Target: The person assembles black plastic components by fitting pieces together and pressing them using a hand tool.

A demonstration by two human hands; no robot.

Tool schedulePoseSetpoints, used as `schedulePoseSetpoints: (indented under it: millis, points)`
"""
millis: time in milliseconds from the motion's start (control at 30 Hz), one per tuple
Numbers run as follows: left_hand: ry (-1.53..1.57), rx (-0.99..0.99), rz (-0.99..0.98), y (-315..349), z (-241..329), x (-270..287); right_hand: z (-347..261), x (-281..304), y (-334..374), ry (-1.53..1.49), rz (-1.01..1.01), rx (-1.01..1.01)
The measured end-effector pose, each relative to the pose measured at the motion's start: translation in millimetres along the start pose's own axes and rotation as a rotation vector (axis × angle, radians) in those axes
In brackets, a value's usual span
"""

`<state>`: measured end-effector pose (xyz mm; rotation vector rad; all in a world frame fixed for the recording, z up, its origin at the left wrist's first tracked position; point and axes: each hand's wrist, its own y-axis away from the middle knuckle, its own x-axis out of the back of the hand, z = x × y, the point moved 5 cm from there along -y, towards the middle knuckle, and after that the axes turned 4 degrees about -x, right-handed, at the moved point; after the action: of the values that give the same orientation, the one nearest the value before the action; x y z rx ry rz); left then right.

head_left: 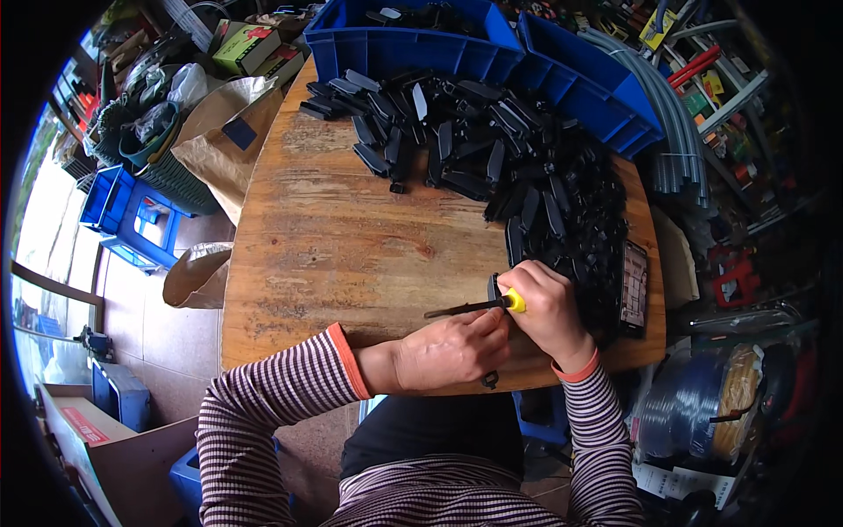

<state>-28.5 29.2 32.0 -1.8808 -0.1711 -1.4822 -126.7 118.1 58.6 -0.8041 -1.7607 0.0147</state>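
My left hand (452, 350) is closed near the table's front edge around a black plastic part; one end (490, 380) pokes out below the fingers. My right hand (546, 303) grips a tool with a yellow handle (515, 301). The tool's narrow dark shaft (457, 309) points left, passing just above my left fingers. Both hands meet at the fingertips, which hide most of the black part. Beyond them, many similar long black plastic parts (527, 189) lie heaped on the wooden table (351, 255).
Two blue bins (408, 53) (606, 88) stand behind the heap, the left one holding more black parts. A phone (634, 285) with a lit screen leans at the table's right edge. Paper sacks (215, 145) stand left. Coiled grey tubing (680, 158) hangs right.
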Motion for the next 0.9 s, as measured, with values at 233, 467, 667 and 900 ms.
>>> schedulePoseSetpoints:
  millis: [233,467,667,900]
  points:
    - [0.078,0.032,-0.057,5.5,-4.1,-0.9,8.8,8.8,-11.2,-0.210,-0.257,-0.077]
    - [0.102,0.000,-0.064,-0.8,-4.7,-3.6,14.6,-13.3,-31.2,-0.945,0.177,-0.382]
    - [0.082,0.021,-0.002,-1.8,-25.0,-6.7,15.1,31.4,-21.6,-0.776,0.217,-0.449]
    - [0.112,0.457,0.051,32.6,-97.1,-0.7,24.2,11.0,21.7,-0.122,-0.104,-0.291]
